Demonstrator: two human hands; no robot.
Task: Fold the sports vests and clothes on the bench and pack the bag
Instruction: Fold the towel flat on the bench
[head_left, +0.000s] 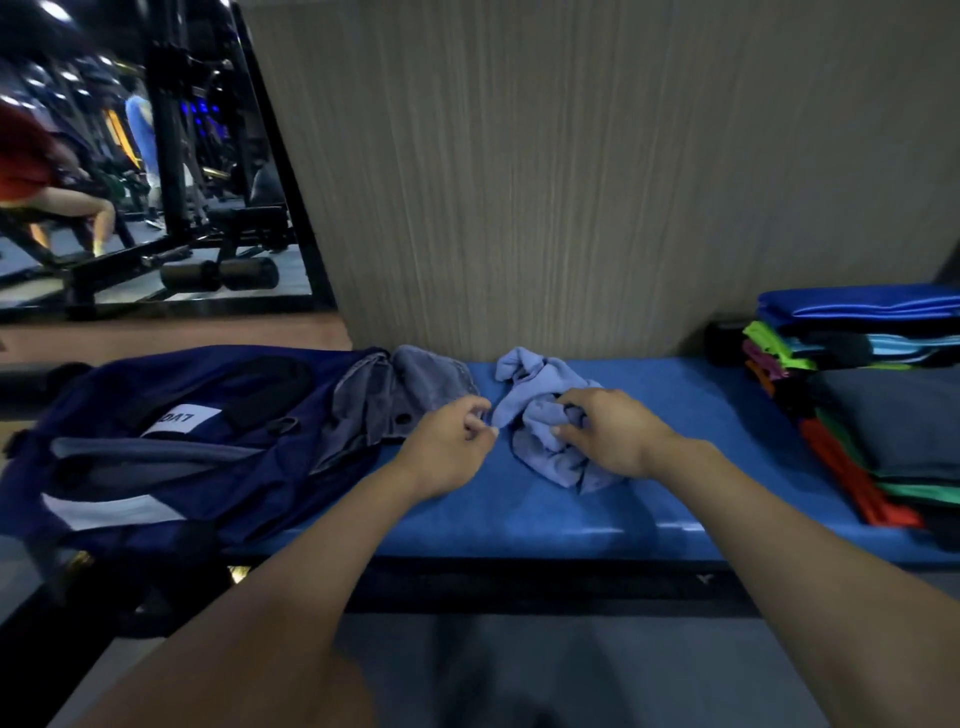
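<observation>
A crumpled light blue cloth lies in the middle of the blue padded bench. My right hand grips its near side with curled fingers. My left hand pinches the cloth's left edge between thumb and fingertips. A navy bag with a white label lies on the bench's left end. A grey garment is draped over the bag's right side. Folded clothes in several colours are stacked on the bench's right end.
A ribbed beige wall panel rises directly behind the bench. At the upper left a mirror shows gym machines and people. Grey floor lies below the bench's front edge.
</observation>
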